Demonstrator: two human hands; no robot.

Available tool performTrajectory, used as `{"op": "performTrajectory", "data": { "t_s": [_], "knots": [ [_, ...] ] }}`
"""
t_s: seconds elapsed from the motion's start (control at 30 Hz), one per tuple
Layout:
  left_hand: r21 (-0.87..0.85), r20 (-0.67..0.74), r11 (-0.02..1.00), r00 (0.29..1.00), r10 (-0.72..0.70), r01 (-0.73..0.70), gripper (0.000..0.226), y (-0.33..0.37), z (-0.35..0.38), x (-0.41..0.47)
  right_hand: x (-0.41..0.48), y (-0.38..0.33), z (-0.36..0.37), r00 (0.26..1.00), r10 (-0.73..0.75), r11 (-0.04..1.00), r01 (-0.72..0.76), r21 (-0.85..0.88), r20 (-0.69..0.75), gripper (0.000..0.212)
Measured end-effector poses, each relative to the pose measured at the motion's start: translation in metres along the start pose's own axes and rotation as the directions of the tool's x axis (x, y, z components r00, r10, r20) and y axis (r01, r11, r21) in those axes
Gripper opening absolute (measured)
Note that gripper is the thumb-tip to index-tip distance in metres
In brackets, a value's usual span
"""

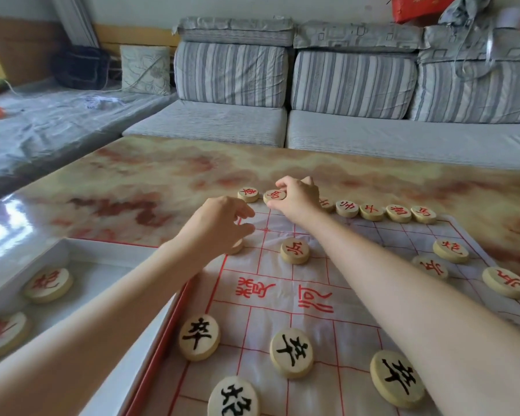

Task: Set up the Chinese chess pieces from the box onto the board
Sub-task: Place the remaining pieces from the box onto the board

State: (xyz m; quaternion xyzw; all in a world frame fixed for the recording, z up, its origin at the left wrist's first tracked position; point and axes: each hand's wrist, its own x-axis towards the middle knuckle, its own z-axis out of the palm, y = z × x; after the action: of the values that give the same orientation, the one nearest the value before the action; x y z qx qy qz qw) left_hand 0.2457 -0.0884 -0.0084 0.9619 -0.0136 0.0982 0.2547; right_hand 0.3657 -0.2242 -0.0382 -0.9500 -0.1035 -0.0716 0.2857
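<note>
A white cloth chess board [309,298] with red lines lies on the marbled table. My right hand [297,195] reaches to the far row and pinches a red-lettered round piece [274,196] at the board's far left edge, beside another red piece [248,194]. My left hand [222,225] hovers over the board's left edge with its fingers curled apart, and a pale piece [236,246] lies just under it. Several red pieces line the far row [398,213]. Black-lettered pieces [291,351] stand on the near side. The white box [63,250] at left holds red pieces [48,284].
A grey striped sofa [351,85] runs behind the glossy marbled table [150,181]. The box's red-edged rim [165,331] lies against the board's left side. More red pieces stand along the board's right side [451,250].
</note>
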Motion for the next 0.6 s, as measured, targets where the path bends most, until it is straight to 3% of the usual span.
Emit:
{"op": "performTrajectory", "data": {
  "t_s": [0.3, 0.43, 0.6],
  "knots": [
    [-0.024, 0.007, 1.000, 1.000, 0.007, -0.006, 0.025, -0.021, -0.006, -0.008, 0.012, -0.002, 0.028, 0.999, -0.028, 0.979, 0.020, -0.205, -0.038, 0.046],
    [-0.040, -0.014, 0.999, 1.000, 0.002, -0.003, 0.025, -0.021, -0.010, -0.011, -0.004, -0.006, 0.021, 0.991, -0.076, 0.988, 0.060, -0.142, -0.112, 0.040],
    [-0.040, -0.039, 0.999, 0.999, -0.017, 0.016, 0.028, -0.028, -0.023, -0.031, -0.048, -0.027, 0.009, 0.989, -0.139, 0.990, 0.140, 0.023, -0.052, 0.031]
  ]
}}
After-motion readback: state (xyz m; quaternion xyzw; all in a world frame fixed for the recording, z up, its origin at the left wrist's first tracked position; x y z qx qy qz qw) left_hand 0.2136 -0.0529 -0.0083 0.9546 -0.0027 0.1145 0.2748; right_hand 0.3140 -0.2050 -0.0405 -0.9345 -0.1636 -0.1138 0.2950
